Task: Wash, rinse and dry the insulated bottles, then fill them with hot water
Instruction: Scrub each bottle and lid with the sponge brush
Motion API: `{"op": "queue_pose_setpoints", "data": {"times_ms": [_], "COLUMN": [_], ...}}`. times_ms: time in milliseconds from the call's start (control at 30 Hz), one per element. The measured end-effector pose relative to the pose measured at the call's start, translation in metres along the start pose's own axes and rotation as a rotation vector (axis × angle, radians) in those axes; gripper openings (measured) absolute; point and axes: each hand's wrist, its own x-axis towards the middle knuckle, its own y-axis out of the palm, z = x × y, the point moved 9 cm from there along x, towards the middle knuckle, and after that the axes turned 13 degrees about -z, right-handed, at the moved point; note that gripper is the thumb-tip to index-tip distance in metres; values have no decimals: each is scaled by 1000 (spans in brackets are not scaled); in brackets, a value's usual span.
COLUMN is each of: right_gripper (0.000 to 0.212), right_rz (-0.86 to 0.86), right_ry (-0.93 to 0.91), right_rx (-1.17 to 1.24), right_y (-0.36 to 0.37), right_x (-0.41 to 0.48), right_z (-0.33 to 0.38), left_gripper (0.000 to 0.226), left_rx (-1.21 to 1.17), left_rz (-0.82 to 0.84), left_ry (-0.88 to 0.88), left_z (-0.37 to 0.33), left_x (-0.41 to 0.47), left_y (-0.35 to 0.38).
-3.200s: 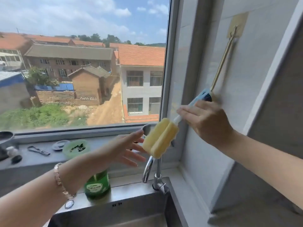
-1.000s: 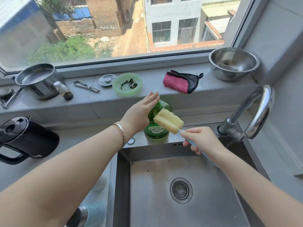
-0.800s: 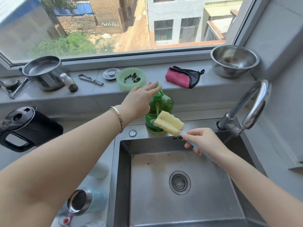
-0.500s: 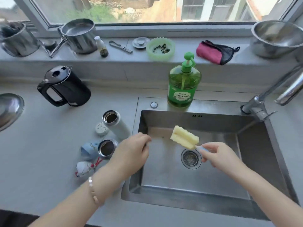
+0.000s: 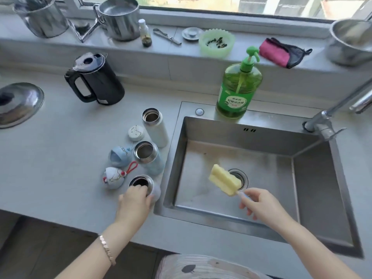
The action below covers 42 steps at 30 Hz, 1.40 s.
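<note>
Now the left hand clasps the nearest bottle beside the sink (right hand pinches the brush over it).

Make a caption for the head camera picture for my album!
Left hand grips the nearest open bottle on the counter; right hand holds a yellow sponge brush over the sink.
</note>
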Motion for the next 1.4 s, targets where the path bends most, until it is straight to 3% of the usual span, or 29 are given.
{"op": "queue_pose_setpoints", "data": {"times_ms": [100, 200, 300, 467, 567, 700, 800, 867, 967, 1067, 1133, 1267, 1400], "right_gripper": [15, 29, 26, 32, 37, 45, 43, 35, 29, 33, 32, 38, 35], "right_rz": [-109, -220, -325, -585, -777, -638, -693, -631, -547, -611, -651, -456, -542], "right_ry": [-54, -183, -322, -581, -501, -555, -348, -219, -257, -132, -166, -395, -145], "right_rx": [41, 87, -45, -414, -469, -459, -462, -474, -367, -166, -93, 95, 153], "right_y": [-19, -38, -41, -67, -104, -78, -105, -107, -90, -113, -118, -72, -102], "right_x": [-11, -24, -35, -62, -53, -69, -42, -26, -35, -24, -25, -52, -18], "right_z": [3, 27, 44, 55, 47, 54, 27, 6, -3, -26, -14, 38, -3], "left_gripper": [31, 30, 25, 25, 24, 23, 20, 21, 22, 20, 21, 19, 15], "left_rx": [-408, -744, -981, -1155, -1184, -1201, -1209, -1216, -1199, -1186, -1142, -1126, -1167], "left_rz": [37, 132, 227, 275, 274, 270, 238, 185, 136, 159, 157, 233, 273], "left_ry": [-297, -368, -443, -483, -462, -478, -474, -437, -386, -346, -332, -389, -452], "left_z": [-9, -64, -119, -174, -190, -202, -201, -201, -202, -210, -216, -221, -214], "left_x": [-5, -4, -6, -13, -19, -18, -14, -8, 5, 14, 15, 8, 0], "left_y": [-3, 2, 14, 12, 10, 14, 13, 5, -8, -10, -6, 11, 17]}}
